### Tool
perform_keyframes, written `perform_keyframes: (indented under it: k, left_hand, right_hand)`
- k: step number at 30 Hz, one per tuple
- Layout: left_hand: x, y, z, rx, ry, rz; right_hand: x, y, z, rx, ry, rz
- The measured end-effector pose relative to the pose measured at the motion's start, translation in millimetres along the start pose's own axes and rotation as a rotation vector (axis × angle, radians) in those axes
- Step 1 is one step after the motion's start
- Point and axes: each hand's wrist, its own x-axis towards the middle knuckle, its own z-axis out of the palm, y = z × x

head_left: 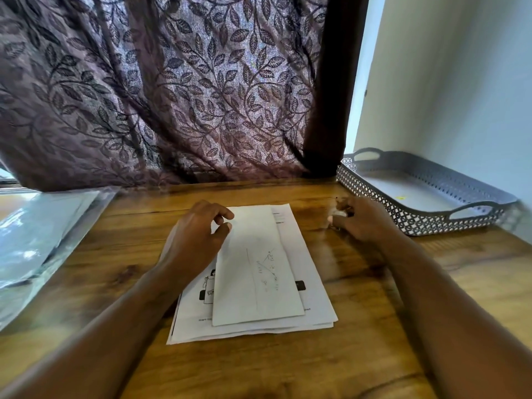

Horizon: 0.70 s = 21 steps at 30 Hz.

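Note:
A white envelope [256, 272] with faint handwriting lies on top of a small stack of printed sheets [313, 283] in the middle of the wooden table [359, 326]. My left hand [198, 240] hovers over the envelope's upper left edge with loosely curled fingers, holding nothing. My right hand [362, 220] is on the table to the right of the papers, blurred, with its fingers curled round a small white and dark object that I cannot identify.
A grey perforated tray [426, 223] with handles stands at the right against a white wall. Clear plastic sleeves [37, 234] lie at the left edge. A purple leaf-patterned curtain [172, 96] hangs behind the table.

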Motion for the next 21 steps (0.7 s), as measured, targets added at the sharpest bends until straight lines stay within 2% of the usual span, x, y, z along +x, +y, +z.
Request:
perform_keyframes:
  k: [4,6,9,12,15,21]
  left_hand:
    - [0.8,2.7,0.6,-0.01,-0.021,-0.001]
    - [1.2,5.2,0.6,-0.073,-0.04,-0.002]
    - [-0.2,10.6,0.6,-0.268,-0.068,-0.049]
    - [-0.8,19.3,3.3,-0.4,-0.143,-0.102]
    - [-1.7,25.0,5.7,-0.399,-0.188,-0.085]
    - [-3.6,28.2,10.4,-0.384,-0.101,0.003]
  right_hand:
    - [3.2,0.1,0.7,0.055,0.04,-0.052]
    - [3.0,-3.8,2.1,0.233,0.051,-0.083]
    - [-8.6,-24.4,7.0,0.742,-0.142,-0.06]
    - [-18.7,-43.0,15.9,0.987,-0.371,-0.097]
    - [-23.6,-54.4,24.7,1.065,-0.503,-0.162]
    - [-28.4,-60.5,35.9,1.065,-0.55,-0.283]
